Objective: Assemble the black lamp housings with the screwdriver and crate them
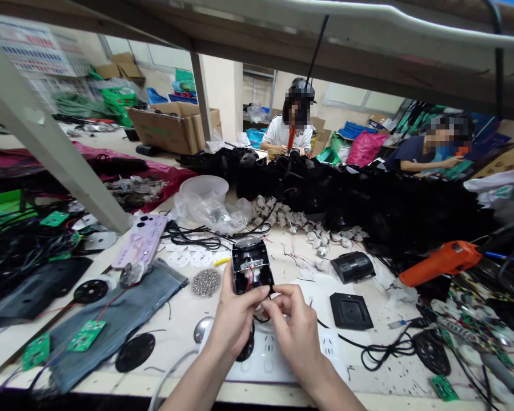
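Observation:
My left hand (pixel 235 314) is closed around an opened black plastic housing (pixel 252 260), holding it upright above the table. Inside the housing sit a clear and white part and thin red and blue wires; a round clear lens shows at its top. At the housing's lower edge, my right hand (pixel 294 319) pinches a black cable, its thumb and forefinger close to my left thumb. The grip point is partly hidden by the fingers. Below both hands lies a white power strip (pixel 268 362).
A dish of small screws (pixel 205 282) stands left of the housing. At the right lie an orange electric screwdriver (pixel 443 264), a black cover (pixel 351 311) and a coiled cable (pixel 389 348). A purple phone (pixel 140 241) and green circuit boards (pixel 87 335) are left. Two people work beyond a black heap (pixel 368 200).

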### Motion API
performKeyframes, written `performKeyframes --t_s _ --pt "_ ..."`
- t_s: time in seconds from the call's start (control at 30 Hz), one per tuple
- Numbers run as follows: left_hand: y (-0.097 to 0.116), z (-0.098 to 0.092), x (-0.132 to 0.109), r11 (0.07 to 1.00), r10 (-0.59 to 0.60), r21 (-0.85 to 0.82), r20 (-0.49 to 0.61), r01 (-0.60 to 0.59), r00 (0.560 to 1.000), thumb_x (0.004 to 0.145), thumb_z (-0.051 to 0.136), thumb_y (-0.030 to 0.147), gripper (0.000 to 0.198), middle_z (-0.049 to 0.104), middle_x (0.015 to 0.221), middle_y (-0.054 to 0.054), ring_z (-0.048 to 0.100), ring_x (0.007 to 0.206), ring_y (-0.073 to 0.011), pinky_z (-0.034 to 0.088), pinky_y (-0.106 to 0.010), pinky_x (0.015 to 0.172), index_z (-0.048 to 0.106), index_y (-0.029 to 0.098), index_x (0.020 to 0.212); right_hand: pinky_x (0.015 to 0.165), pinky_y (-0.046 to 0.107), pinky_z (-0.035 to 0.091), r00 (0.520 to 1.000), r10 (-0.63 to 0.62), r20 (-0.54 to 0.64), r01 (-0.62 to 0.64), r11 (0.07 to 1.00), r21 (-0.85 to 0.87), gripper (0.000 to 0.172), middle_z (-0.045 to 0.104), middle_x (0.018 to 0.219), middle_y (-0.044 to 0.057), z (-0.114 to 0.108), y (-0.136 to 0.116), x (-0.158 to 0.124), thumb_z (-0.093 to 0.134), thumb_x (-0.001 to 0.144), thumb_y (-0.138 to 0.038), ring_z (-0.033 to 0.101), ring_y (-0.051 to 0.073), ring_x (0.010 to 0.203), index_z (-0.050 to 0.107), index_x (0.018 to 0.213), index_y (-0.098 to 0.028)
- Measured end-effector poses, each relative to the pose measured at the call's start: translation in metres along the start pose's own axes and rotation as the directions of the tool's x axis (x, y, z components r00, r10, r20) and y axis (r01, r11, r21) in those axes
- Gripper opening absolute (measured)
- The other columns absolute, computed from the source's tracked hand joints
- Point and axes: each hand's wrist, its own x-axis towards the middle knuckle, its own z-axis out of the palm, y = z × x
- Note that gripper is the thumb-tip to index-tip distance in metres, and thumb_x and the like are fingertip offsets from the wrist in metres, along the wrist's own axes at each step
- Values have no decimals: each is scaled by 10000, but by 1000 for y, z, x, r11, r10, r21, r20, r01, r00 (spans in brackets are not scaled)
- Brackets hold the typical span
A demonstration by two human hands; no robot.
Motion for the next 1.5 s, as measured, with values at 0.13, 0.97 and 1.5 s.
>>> performKeyframes --t_s 0.13,0.97,1.5 --pt "-3 -3 -1 998 33 50 -9 -33 999 529 778 86 800 639 849 28 570 670 -103 459 -195 605 454 257 1240 588 190 530 1000 13 -10 -13 1000 12 125 670 661 -34 2 5 -4 531 889 -190 674 118 596 497 1007 -209" --pt "-17 -22 -12 850 406 371 -12 -373 914 697 652 218 767 496 1423 -99 461 1308 -269 434 -335 1026 375 248 1411 605 206 496 997 69 40 -69 998 -3 142 651 671 -9 14 27 -10 582 870 -344 632 137 593 574 916 -210" --pt "66 -27 -6 988 153 0 -110 -154 982 486 788 66 743 666 900 6 650 800 -155 531 -306 792 527 238 1160 719 297 510 954 -28 299 136 928 -346 234 645 886 47 0 27 50 479 865 -103 624 178 778 616 1026 -203"
